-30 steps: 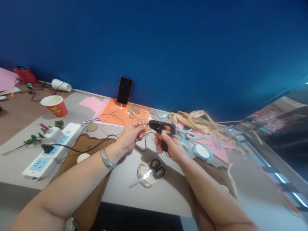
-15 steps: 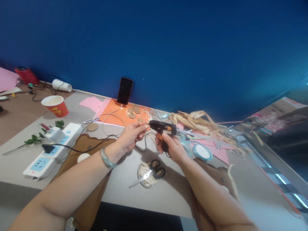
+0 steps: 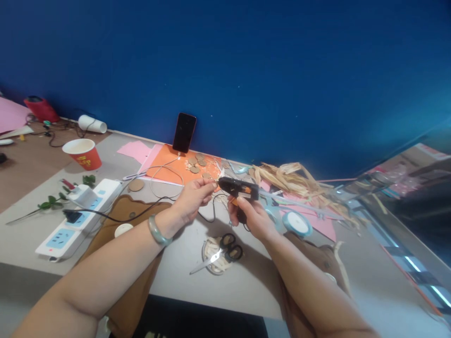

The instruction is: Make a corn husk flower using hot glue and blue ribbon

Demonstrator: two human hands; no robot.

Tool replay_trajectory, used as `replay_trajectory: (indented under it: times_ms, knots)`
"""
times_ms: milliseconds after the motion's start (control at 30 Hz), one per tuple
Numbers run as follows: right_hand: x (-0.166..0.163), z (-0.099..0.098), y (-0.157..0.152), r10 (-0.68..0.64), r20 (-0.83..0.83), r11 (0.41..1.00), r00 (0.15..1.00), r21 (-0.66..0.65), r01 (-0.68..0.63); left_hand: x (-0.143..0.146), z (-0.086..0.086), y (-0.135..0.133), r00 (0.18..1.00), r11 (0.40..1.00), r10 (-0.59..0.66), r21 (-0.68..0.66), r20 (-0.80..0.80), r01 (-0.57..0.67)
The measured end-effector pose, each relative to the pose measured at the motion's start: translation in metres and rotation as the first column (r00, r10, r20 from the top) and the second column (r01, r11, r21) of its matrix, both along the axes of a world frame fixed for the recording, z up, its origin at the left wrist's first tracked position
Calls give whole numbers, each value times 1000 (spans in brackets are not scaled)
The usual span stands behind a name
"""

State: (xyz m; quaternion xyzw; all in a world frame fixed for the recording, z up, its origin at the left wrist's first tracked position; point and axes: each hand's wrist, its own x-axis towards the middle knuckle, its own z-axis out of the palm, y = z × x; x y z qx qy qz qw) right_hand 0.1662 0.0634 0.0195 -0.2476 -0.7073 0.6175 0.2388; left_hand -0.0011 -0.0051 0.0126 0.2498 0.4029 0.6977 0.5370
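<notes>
My right hand [image 3: 254, 213] is wrapped round the handle of a black glue gun [image 3: 237, 187], whose nozzle points left. A long, clear glue stick [image 3: 299, 204] sticks out of its back end. At the nozzle tip, my left hand [image 3: 193, 198] pinches something too small to make out between thumb and fingertips. Below both hands, scissors [image 3: 230, 249] with black handles lie partly open across a small round dish [image 3: 215, 263] of pale strips. Behind the hands, several round wooden slices [image 3: 194, 169] rest on an orange sheet [image 3: 165, 162].
On the left stand a white power strip [image 3: 82, 220] with plugs and a red paper cup [image 3: 84, 155]. A phone [image 3: 184, 133] leans on the blue wall [image 3: 225, 70]. Dried husks [image 3: 282, 176] and a ribbon roll [image 3: 298, 223] lie to the right. Cables cross the table.
The view has shifted very slightly. Both hands and the glue gun keep nearly the same pose, with the nozzle still at the left fingertips.
</notes>
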Motion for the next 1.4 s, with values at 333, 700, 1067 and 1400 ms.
replay_trajectory:
  times_ms: [333, 700, 1067, 1400]
  knots:
    - [-1, -3, 1, 15, -41, 999, 999, -34, -16, 1, -3, 1, 1000, 1000, 5, -18, -12, -5]
    - [0, 4, -3, 1, -12, 998, 1000, 55, -1, -1, 1, 0, 998, 999, 50, -24, 26, -49]
    - [2, 0, 0, -6, -93, 999, 996, 32, 9, 2, -1, 0, 999, 998, 35, -43, 3, -35]
    - [3, 3, 1, -16, -31, 996, 999, 91, 19, 3, 0, -2, 973, 987, 143, -42, -183, -153]
